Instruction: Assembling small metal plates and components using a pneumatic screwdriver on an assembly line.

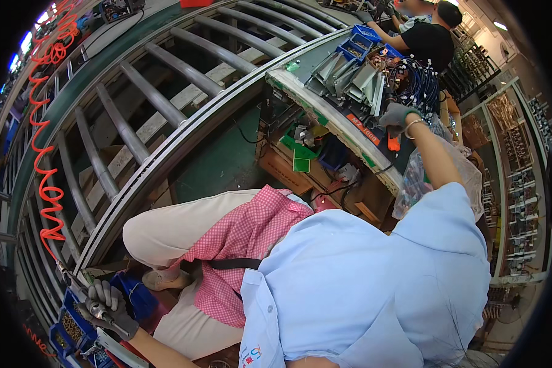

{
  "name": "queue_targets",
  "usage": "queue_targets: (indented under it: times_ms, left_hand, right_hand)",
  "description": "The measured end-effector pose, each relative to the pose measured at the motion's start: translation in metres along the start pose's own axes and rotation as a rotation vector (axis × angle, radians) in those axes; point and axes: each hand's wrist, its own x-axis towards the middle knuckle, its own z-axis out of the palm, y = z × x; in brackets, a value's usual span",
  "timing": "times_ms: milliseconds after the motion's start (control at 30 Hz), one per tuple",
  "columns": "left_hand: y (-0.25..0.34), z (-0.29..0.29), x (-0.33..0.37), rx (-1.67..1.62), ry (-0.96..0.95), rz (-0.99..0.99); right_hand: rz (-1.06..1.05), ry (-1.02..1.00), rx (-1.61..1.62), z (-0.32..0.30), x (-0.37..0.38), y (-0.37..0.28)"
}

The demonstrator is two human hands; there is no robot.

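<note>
My left hand [111,305], in a grey glove, is at the lower left, its fingers wrapped round a metal air screwdriver [100,311]. A red coiled hose [50,202] runs down toward that tool. Beside it are blue bins [72,327] of small screws. My right hand [398,118], also gloved, reaches out to the workbench at the upper right with its fingers curled. What it grips is hidden, though an orange piece [394,143] shows just below it. Near this hand lie metal brackets [363,84] and a heap of dark cables with white connectors [420,89].
A roller conveyor [165,98] curves along the left and top. Small blue bins [356,46] stand at the bench's far end, where another person [429,40] works. Under the bench is a green box [302,153]. A clear plastic bag [414,190] hangs beside my right arm; a rack [512,184] stands at right.
</note>
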Motion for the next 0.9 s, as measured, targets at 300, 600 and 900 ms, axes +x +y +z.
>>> queue_targets:
  times_ms: [300, 600, 900]
  left_hand:
    - [-0.028, -0.029, 0.003, -0.018, -0.019, 0.001]
    - [-0.013, -0.014, -0.038, 0.134, 0.029, -0.092]
    - [-0.015, -0.009, -0.021, 0.118, -0.009, -0.125]
  right_hand:
    - [0.152, 0.372, -0.503, 0.067, 0.142, 0.114]
    - [0.021, -0.251, -0.570, 0.012, 0.071, 0.000]
    - [-0.001, -0.302, -0.362, 0.007, 0.049, -0.002]
